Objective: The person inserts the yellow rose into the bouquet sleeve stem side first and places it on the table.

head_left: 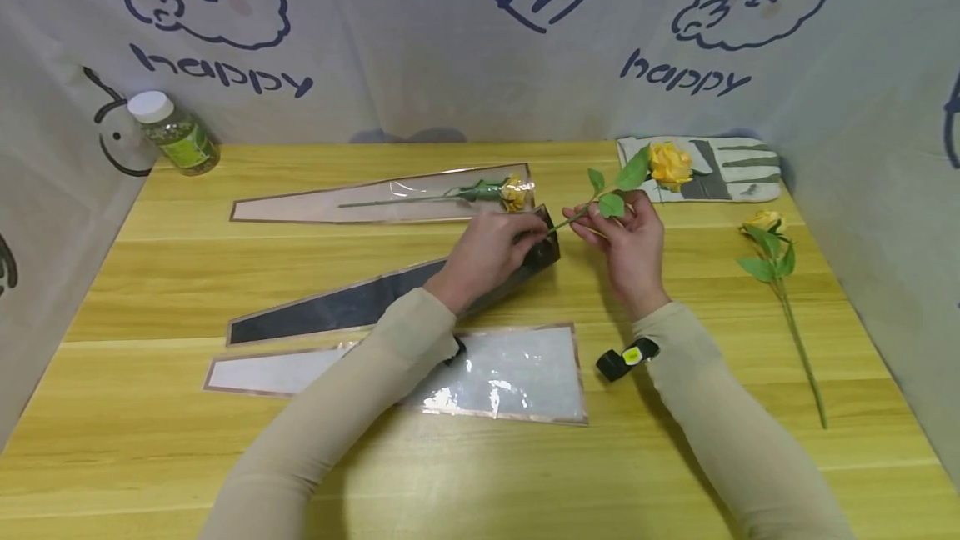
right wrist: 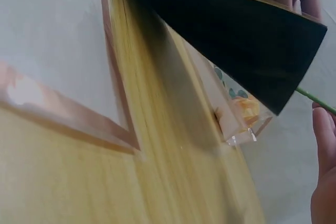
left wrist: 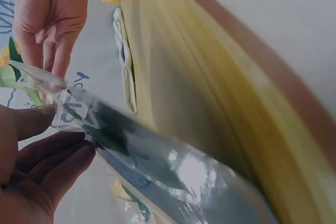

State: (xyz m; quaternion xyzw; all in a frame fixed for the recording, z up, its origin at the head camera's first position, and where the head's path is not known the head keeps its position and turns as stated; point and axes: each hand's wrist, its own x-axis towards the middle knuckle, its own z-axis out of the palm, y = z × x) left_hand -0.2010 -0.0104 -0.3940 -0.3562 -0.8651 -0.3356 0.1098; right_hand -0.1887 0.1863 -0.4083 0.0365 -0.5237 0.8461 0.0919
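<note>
A person in beige sleeves is working over a yellow wood-grain table (head_left: 450, 490), both hands lying close together but apart. The left hand (head_left: 491, 252) is gripping the wide end of a long, tapering black sleeve with a clear film front and a copper-coloured border (head_left: 337, 307), thumb and fingers closing on its raised mouth. The right hand (head_left: 633, 248) is pinching the slim green stem of a yellow artificial rose with green leaves (head_left: 632, 170), whose bloom is pointing up and away while its lower stem is running into the black sleeve's mouth; whether the left fingertips are also touching that stem, one cannot tell. Beyond, a pale pink tapering sleeve (head_left: 322, 202) is lying flat, a second yellow rose (head_left: 480, 191) resting within it. Nearer the person, a white tapering sleeve (head_left: 517, 373) is lying partly under the left forearm. At the right, a third yellow rose (head_left: 780, 273) is lying on the wood, near a white-and-grey glove (head_left: 750, 169). A white-capped clear jar with a green label (head_left: 176, 132) is standing at the far left corner.
</note>
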